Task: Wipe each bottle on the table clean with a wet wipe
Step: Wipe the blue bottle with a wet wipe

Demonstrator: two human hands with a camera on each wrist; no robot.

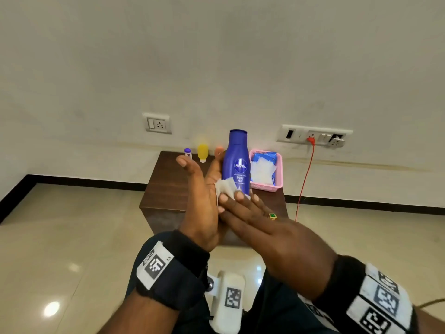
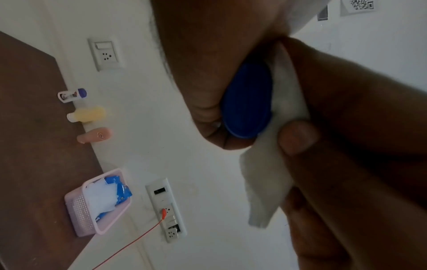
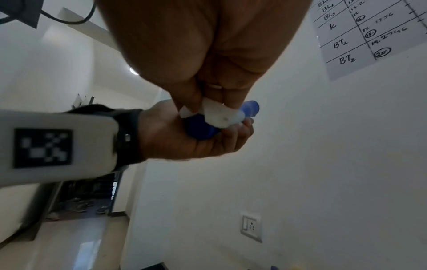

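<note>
We hold the big blue bottle [image 1: 237, 162] up in front of us, above the near part of the brown bench [image 1: 168, 186]. It stands straight up and we can read "NIVEA Body Milk" on its front. Our left hand [image 1: 204, 201] is beside it on the left. From the head view its fingers [image 1: 185, 162] look straight and spread out. From the right wrist view the bottle lies in that hand's palm, and we cannot tell how tightly the fingers curl around it.

Our right hand [image 1: 260, 220] has a ring with a green stone [image 1: 272, 216]. Its fingers press a folded white wet wipe [image 1: 226, 188] against the lower part of the bottle. In the left wrist view the thumb pinches the wipe against the bottle's blue bottom.

At the back of the bench, near the wall, stand three small bottles in a row: a little one with a purple cap [image 1: 187, 153], a yellow one [image 1: 202, 152], and a peach one [image 2: 95, 136] that our hand mostly hides in the head view. To the right sits a pink basket [image 1: 267, 186] with a blue pack of wipes [image 1: 263, 156] and loose white wipes inside.

An orange cord [image 1: 304, 179] hangs from a socket on the wall.
</note>
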